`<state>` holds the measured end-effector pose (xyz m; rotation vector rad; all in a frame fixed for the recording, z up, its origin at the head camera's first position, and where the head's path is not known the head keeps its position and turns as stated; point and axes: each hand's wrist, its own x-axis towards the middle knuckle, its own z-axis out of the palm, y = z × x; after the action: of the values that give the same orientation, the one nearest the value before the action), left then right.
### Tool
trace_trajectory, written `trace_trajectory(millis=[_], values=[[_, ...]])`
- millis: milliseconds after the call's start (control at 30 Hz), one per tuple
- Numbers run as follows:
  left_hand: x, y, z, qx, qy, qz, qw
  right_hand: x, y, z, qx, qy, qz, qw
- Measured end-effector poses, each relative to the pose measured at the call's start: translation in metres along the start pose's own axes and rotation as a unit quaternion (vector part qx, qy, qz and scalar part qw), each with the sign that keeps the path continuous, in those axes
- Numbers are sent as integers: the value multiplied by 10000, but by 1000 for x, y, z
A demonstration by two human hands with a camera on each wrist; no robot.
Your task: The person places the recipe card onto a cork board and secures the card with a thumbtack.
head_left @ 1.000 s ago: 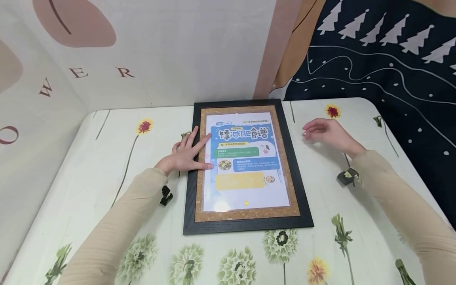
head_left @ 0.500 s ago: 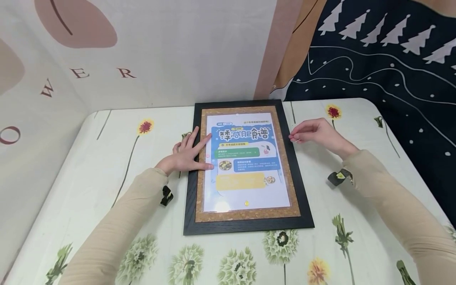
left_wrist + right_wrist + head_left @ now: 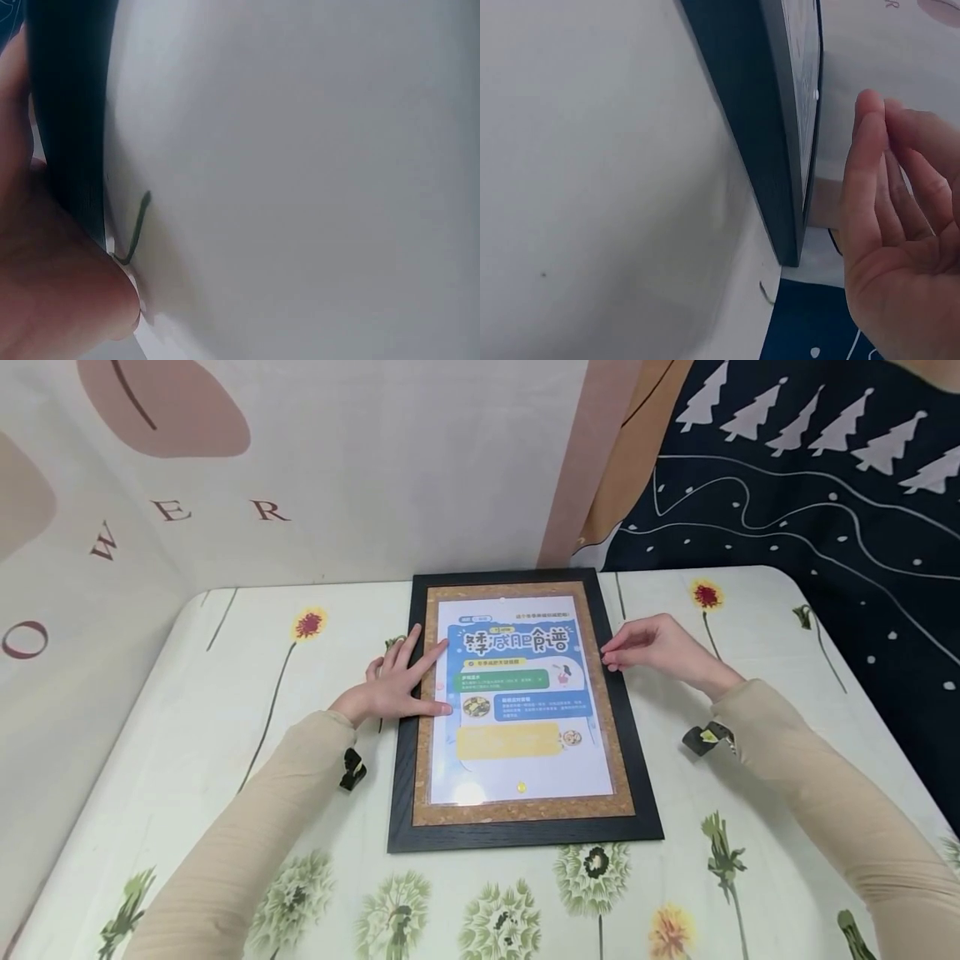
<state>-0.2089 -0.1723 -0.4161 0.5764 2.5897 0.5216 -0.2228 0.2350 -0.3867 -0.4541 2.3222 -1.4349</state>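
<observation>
A printed sheet (image 3: 522, 768) with blue, green and yellow panels lies on a cork board (image 3: 480, 815) in a black frame (image 3: 525, 835). A yellow thumbtack (image 3: 522, 787) sits at the sheet's bottom edge, a white one (image 3: 502, 600) at its top. My left hand (image 3: 390, 681) rests with spread fingers across the frame's left side, thumb and index tips on the sheet's left edge. Over the frame's right side, my right hand (image 3: 648, 643) pinches thumb and fingertips together. They hold a small pale thumbtack, mostly hidden now; the right wrist view shows the fingertips (image 3: 870, 112) raised off the board.
The board lies on a table (image 3: 315, 827) covered with a flower-printed cloth. Pale printed fabric (image 3: 360, 468) hangs behind, and dark fabric (image 3: 787, 527) with white trees stands at the right. Both wrists carry small black cameras (image 3: 352, 770).
My right hand has moved left from the table beside the board to over the frame's right side, its fingertips drawing together. The left hand has stayed in place.
</observation>
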Motion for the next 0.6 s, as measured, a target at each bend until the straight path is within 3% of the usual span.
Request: trace_trajectory(millis=[233,600], values=[[1,0,0,13,10,-11,10000,2,-1,7,-674,-137,-108,9976],[1,0,0,6,9,-19,10000,4,-3,24,-1400,-7,-113,9901]])
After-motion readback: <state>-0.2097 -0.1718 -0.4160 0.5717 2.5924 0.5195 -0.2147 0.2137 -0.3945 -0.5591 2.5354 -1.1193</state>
